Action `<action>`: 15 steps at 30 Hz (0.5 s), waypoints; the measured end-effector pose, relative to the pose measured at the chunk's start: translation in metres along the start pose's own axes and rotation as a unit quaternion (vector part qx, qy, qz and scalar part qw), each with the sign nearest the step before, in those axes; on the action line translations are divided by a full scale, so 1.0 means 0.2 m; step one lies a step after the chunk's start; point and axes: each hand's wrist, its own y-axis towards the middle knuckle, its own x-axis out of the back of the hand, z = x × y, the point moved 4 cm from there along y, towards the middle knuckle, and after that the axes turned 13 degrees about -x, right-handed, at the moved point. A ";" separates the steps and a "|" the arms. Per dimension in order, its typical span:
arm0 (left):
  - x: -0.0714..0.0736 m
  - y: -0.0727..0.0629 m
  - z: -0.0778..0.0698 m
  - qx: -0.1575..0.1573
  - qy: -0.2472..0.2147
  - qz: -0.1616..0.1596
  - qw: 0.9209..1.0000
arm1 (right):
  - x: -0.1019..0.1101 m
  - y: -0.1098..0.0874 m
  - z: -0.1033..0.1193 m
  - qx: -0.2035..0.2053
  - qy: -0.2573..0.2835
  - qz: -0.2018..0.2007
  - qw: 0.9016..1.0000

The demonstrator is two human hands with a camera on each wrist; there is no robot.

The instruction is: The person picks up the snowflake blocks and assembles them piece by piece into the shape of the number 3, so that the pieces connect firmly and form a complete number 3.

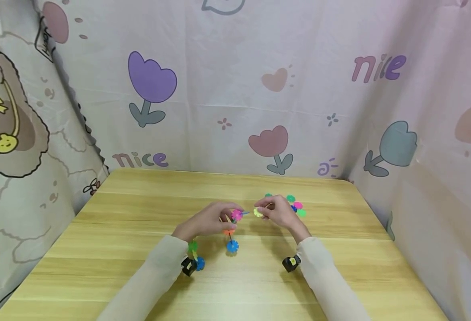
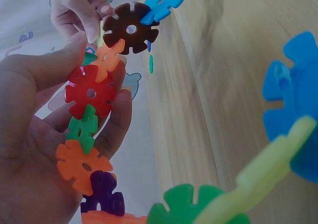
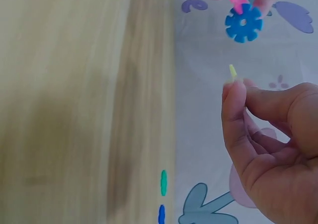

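Observation:
My left hand (image 1: 211, 219) grips a chain of notched plastic discs, with thumb and fingers around a red disc (image 2: 78, 94) in the left wrist view. The chain has orange, green, purple and brown discs, and its lower part hangs down past a blue disc (image 1: 232, 246). A pink disc (image 1: 237, 215) and a blue disc (image 3: 243, 33) form the end facing my right hand. Between thumb and fingertips, my right hand (image 1: 278, 210) pinches a single yellow disc (image 1: 257, 212). A small gap separates this yellow disc from the blue one.
Beyond my right hand, several loose discs lie on the wooden table (image 1: 139, 196), among them a green disc (image 1: 291, 198), a pink disc (image 1: 298, 205) and a light green disc (image 1: 301, 213). A patterned curtain (image 1: 219, 89) hangs behind the table and at its sides.

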 end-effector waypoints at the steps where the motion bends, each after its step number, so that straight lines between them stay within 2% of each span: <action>1: 0.00 0.00 0.00 -0.002 -0.002 0.000 1.000 | 0.00 -0.01 0.00 0.003 0.001 -0.001 1.000; 5: 0.00 0.00 0.00 -0.007 -0.009 0.000 1.000 | 0.00 -0.03 0.04 0.014 0.005 -0.008 1.000; 15: 0.01 -0.01 0.00 0.000 -0.002 -0.008 1.000 | -0.02 -0.06 0.10 0.030 0.033 -0.010 0.999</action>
